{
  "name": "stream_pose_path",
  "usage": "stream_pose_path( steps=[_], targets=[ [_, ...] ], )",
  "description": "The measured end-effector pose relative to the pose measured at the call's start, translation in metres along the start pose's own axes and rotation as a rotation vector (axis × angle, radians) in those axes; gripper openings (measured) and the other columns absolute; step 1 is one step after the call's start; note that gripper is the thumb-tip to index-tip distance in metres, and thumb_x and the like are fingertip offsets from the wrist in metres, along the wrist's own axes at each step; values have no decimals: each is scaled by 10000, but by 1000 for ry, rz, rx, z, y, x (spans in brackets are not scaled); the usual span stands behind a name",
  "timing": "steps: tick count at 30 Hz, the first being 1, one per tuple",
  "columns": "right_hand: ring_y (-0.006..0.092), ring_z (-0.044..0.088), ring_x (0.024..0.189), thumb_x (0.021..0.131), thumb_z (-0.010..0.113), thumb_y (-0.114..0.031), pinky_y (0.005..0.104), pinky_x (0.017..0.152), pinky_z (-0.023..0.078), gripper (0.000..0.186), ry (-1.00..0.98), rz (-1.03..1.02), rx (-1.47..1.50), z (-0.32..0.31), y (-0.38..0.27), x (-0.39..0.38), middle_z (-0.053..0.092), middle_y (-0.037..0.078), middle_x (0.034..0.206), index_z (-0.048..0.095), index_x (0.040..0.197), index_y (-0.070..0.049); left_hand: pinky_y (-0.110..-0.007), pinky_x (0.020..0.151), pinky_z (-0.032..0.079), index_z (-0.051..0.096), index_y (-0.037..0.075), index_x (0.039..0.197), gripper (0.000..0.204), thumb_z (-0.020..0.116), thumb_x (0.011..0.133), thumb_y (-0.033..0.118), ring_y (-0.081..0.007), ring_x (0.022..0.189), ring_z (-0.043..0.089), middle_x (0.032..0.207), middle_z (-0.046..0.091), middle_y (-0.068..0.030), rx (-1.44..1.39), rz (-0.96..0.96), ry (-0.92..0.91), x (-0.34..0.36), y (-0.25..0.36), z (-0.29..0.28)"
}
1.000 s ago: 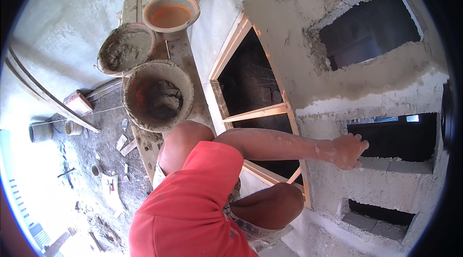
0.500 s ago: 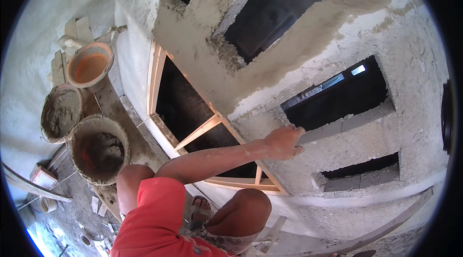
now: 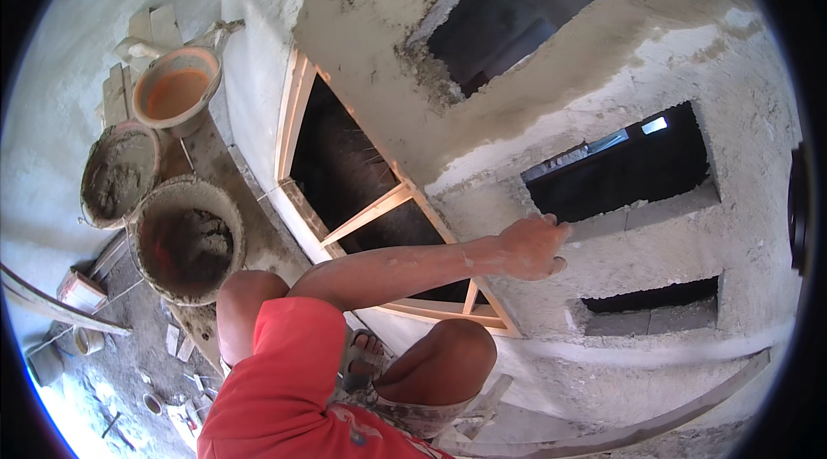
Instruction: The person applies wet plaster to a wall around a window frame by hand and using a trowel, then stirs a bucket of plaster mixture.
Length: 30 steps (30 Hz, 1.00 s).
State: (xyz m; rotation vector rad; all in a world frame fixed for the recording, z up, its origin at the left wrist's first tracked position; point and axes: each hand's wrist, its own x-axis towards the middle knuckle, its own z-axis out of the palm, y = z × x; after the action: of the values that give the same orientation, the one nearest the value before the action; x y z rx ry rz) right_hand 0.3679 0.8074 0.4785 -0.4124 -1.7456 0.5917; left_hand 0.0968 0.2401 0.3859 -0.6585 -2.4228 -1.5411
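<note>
My left hand (image 3: 532, 248) reaches across to the right, in front of the rough, partly plastered wall (image 3: 465, 145). Its fingers are curled closed beside the lower left corner of a dark rectangular opening (image 3: 629, 170) with a block ledge. Whatever is in the fingers, if anything, is hidden, and I cannot tell whether the hand touches the wall. Below the forearm and to its left is a pale wooden frame (image 3: 372, 216) with a crossbar. Grey-brown plaster coats the upper wall; the part nearest the hand is whitish and rough. My right hand is out of view.
Two mortar-crusted buckets, one nearer (image 3: 233, 209) and one farther left (image 3: 90, 175), stand on planks (image 3: 250, 239) with an orange-lined bucket (image 3: 207, 71). Another opening (image 3: 517, 11) is above and a narrow one (image 3: 655, 295) below. A long curved-looking board (image 3: 689, 412) runs low along the right.
The view has shifted, so wall and buckets appear farther right and higher. My left hand has moved slightly down relative to the opening, its fingers still curled.
</note>
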Motion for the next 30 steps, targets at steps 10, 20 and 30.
stream_pose_path(
  steps=[10, 20, 30],
  targets=[
    [175, 591, 694, 931, 694, -166, 341, 595, 529, 206, -749, -231, 176, 114, -150, -73, 584, 84, 752, 535, 935, -35, -509, 935, 495, 546, -70, 1205, 470, 653, 883, 254, -446, 1067, 590, 1131, 583, -287, 114, 168, 61, -9, 35, -12],
    [109, 521, 565, 874, 660, -73, 261, 465, 446, 518, -1552, 155, 108, 265, -169, -229, 554, 87, 945, 435, 1333, 9, -509, 915, 516, 582, 8, 1213, 380, 646, 892, 201, -392, 1094, 608, 1168, 609, -214, 346, -90, 353, -173, 11, -159],
    [235, 642, 716, 835, 692, -291, 392, 677, 511, 514, -2111, -367, -286, 350, -253, -374, 656, 169, 922, 556, 1239, -4, -321, 1001, 429, 484, -4, 1403, 480, 618, 973, 164, -175, 1110, 552, 1198, 601, -98, 371, -707, 2057, -564, -60, -113]
  ],
)
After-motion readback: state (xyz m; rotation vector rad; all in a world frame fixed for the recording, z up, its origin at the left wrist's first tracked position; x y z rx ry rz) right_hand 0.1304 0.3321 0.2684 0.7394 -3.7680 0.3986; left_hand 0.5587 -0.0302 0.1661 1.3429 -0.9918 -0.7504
